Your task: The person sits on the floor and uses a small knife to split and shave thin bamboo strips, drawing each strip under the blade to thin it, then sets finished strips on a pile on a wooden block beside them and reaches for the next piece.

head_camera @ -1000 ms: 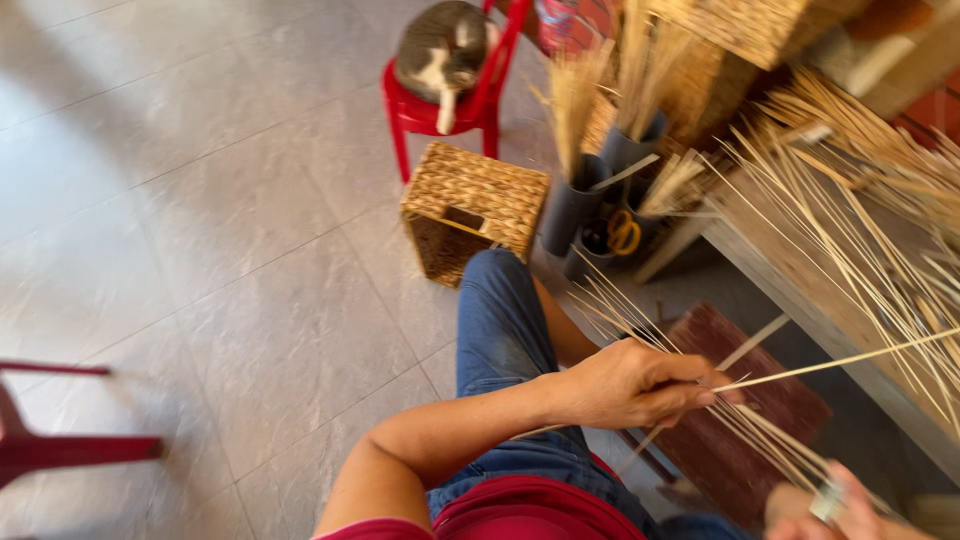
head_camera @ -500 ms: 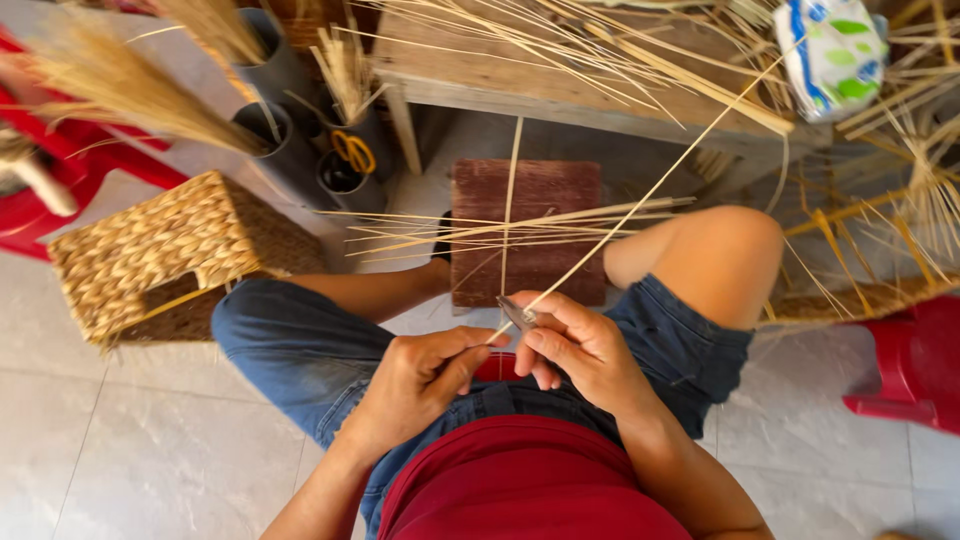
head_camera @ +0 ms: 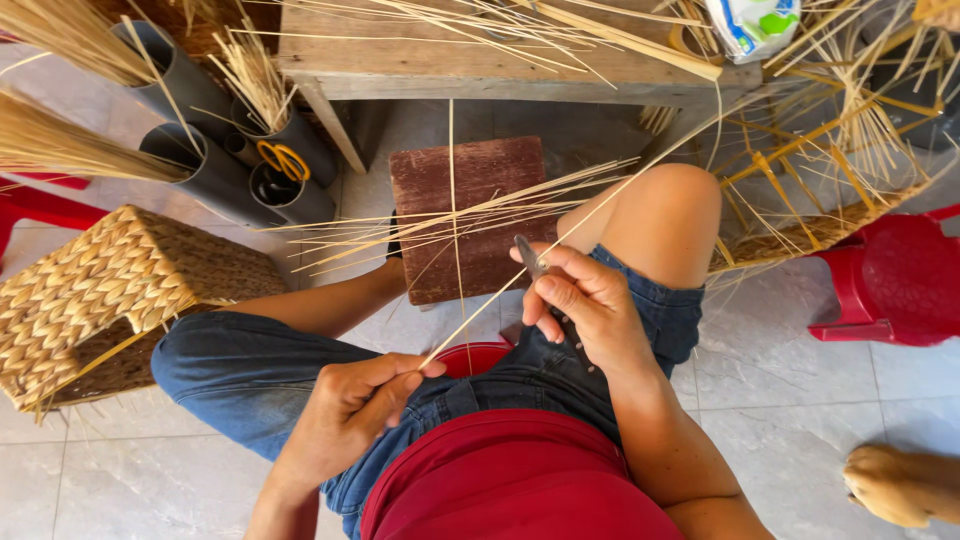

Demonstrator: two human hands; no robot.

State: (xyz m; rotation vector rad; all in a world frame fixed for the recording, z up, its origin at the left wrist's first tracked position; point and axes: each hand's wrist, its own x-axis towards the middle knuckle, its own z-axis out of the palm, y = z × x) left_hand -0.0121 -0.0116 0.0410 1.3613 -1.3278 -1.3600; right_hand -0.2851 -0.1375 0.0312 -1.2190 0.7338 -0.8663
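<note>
Woven basket (head_camera: 110, 290) at far left, on its side on the tiled floor (head_camera: 800, 420), touching the person's left knee; its opening is mostly hidden, contents cannot be told. Above it, a cluster of grey tubes (head_camera: 215, 165) leans toward the left: the outer tubes hold bundles of pale straw (head_camera: 60, 150), one holds short splints, and one holds orange-handled scissors (head_camera: 283, 160). Red stool edge (head_camera: 40, 205) shows just behind the basket.

Wooden worktop (head_camera: 420, 55) runs along the top, its front edge facing the person; loose reed strips lie across it and hang over that edge. Below the edge stands a dark red wooden block (head_camera: 470, 215) on the floor, with a sheaf of thin splints lying across it. Open floor is narrow: a strip between basket and block, and bare tile at lower right. Right side is crowded by a half-woven reed frame (head_camera: 820, 170) and a red plastic chair (head_camera: 900, 280). A tan animal paw (head_camera: 900, 485) rests at the lower right corner.

Left hand (head_camera: 350, 410) sits low over the lap, fingers pinched on the near end of a long reed strip (head_camera: 600, 215). The strip runs up and to the right, past the right knee toward the worktop. Right hand (head_camera: 585, 305), higher and just right of centre, is clenched on a small knife (head_camera: 530, 255), blade pointing up and lying against the strip.
</note>
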